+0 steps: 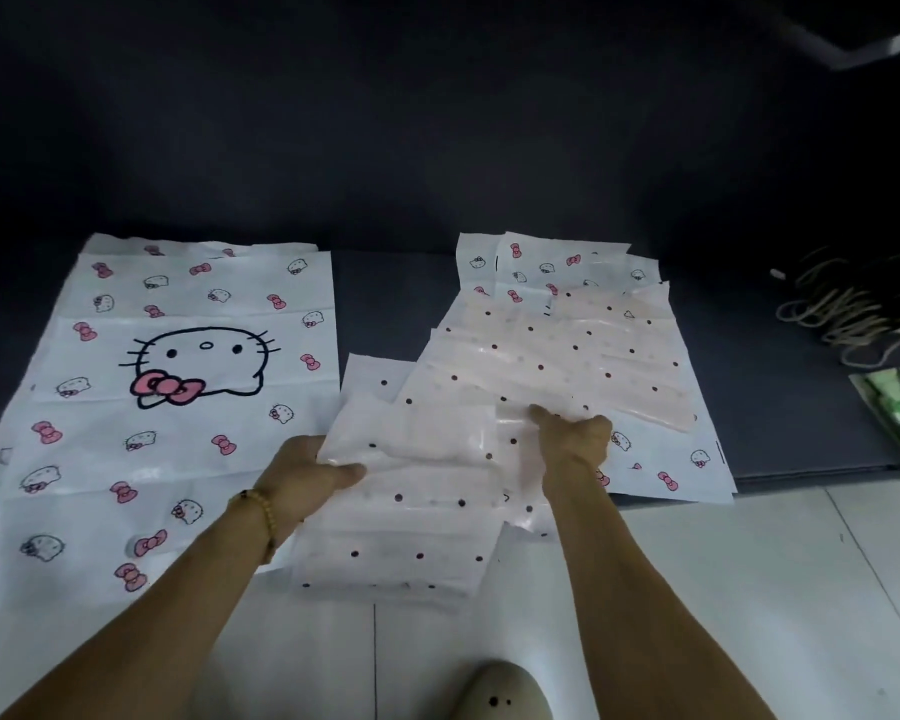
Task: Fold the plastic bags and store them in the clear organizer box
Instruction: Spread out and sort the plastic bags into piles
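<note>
- While both hands work in the head view, the left hand (317, 467) grips the left edge of a pale dotted bag (411, 511), thumb on top and fingers (302, 449) curled under the plastic.
- The right hand (575, 441) pinches a fold of that same dotted bag near its middle, fingers bunched together on the plastic.
- The dotted bag lies partly folded between the two forearms, its long axis running from the person toward the far dark mat (385, 304); its near end rests on the white tiled floor (723, 589).
- More dotted bags (567, 350) fan out beyond it, on a cat-print bag (692, 459).
- A large cat-print bag (178, 397) lies flat to the left, long axis also running away from the person.
- A beaded bracelet (261, 506) circles the left wrist.
- Rubber bands (842, 309) lie piled at far right.
</note>
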The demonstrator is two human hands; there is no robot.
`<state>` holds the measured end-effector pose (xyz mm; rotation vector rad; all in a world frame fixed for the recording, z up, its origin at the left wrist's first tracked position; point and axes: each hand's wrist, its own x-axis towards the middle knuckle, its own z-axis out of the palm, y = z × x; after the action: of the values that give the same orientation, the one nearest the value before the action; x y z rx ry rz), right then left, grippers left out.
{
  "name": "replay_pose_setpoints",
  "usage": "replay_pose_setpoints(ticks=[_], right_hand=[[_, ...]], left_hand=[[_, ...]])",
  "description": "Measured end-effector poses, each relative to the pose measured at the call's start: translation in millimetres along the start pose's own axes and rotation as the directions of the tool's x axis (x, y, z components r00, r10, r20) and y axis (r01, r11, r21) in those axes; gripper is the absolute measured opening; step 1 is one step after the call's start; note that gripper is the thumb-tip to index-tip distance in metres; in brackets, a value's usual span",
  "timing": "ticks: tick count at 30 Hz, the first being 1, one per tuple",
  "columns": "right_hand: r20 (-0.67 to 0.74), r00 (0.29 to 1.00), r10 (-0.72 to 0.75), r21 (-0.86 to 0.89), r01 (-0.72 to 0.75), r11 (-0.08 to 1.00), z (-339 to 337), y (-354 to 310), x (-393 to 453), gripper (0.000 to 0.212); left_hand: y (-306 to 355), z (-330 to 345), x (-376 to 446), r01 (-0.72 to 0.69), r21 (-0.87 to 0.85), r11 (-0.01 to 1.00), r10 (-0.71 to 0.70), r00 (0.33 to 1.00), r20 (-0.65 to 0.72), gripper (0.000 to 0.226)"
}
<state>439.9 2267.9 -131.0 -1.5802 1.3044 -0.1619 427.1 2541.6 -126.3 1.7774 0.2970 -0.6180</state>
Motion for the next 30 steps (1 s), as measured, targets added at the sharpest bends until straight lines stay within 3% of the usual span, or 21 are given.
replay_pose_setpoints(ticks=[2, 4, 7, 9, 11, 13, 14, 16, 18, 21, 25, 27, 28, 30], right_hand=[[0.06, 0.998, 0.008, 0.071, -0.012, 0.997, 1.1, -3.9, 7.1, 0.022], [0.064, 0.994, -0.09, 0.125, 0.081, 0.989, -3.5, -11.6, 11.0, 0.006], [0.001, 0.965, -0.261, 0.259, 0.252, 0.932, -20.5, -29.5, 6.4, 0.006], [0.061, 0.967, -0.249, 0.42, 0.201, 0.885, -35.1, -44.2, -4.2, 0.016], [0.208, 0.953, -0.22, 0.551, 0.071, 0.831, -48.5, -54.7, -19.7, 0.018], [0.356, 0.907, -0.227, 0.477, 0.033, 0.878, -57.6, -60.0, -34.9, 0.004], [0.427, 0.87, -0.247, 0.409, 0.057, 0.911, -58.5, -58.9, -39.9, 0.01], [0.564, 0.776, -0.28, 0.31, 0.116, 0.944, -48.6, -52.7, -54.4, 0.017], [0.609, 0.741, -0.283, 0.147, 0.245, 0.958, -26.0, -38.4, -69.3, 0.008], [0.561, 0.761, -0.326, -0.224, 0.519, 0.825, 13.6, -15.4, -79.7, 0.012], [0.561, 0.752, -0.344, -0.377, 0.603, 0.703, 41.6, 3.8, -86.8, 0.021], [0.562, 0.749, -0.351, -0.387, 0.613, 0.689, 50.2, 8.5, -89.7, 0.023], [0.558, 0.75, -0.356, -0.38, 0.612, 0.694, 53.9, 10.5, -90.3, 0.022], [0.574, 0.74, -0.349, -0.368, 0.614, 0.698, 58.6, 12.5, -91.5, 0.017]], left_hand=[[-0.6, 4.1, 4.7, -0.025, -0.017, 1.0, 0.024, 0.998, -0.059, 0.01], [0.7, 2.9, 8.3, -0.06, -0.067, 0.996, 0.05, 0.989, -0.141, 0.003], [3.5, -9.2, 13.0, -0.055, -0.115, 0.992, 0.018, 0.953, -0.304, 0.017], [6.9, -19.7, 18.3, -0.023, -0.148, 0.989, -0.032, 0.933, -0.357, 0.021], [8.6, -27.5, 24.1, 0.025, -0.159, 0.987, -0.083, 0.925, -0.371, 0.028], [10.2, -31.4, 26.1, 0.067, -0.168, 0.983, -0.125, 0.925, -0.359, 0.033], [9.8, -32.5, 26.7, 0.074, -0.174, 0.982, -0.131, 0.93, -0.344, 0.032], [9.9, -34.1, 27.2, 0.079, -0.169, 0.982, -0.132, 0.935, -0.329, 0.03], [8.8, -36.2, 26.6, 0.1, -0.186, 0.977, -0.158, 0.931, -0.33, 0.032], [5.9, -38.9, 28.8, 0.114, -0.353, 0.929, -0.221, 0.935, -0.278, 0.03], [8.5, -46.8, 29.2, 0.181, -0.402, 0.897, -0.343, 0.859, -0.38, 0.056], [10.4, -54.2, 24.7, 0.161, -0.606, 0.779, -0.31, 0.939, -0.15, 0.071], [9.1, -57.4, 21.8, 0.144, -0.683, 0.716, -0.207, 0.978, -0.011, 0.081], [6.9, -58.6, 15.9, 0.098, -0.674, 0.733, -0.073, 0.995, 0.065, 0.078]])
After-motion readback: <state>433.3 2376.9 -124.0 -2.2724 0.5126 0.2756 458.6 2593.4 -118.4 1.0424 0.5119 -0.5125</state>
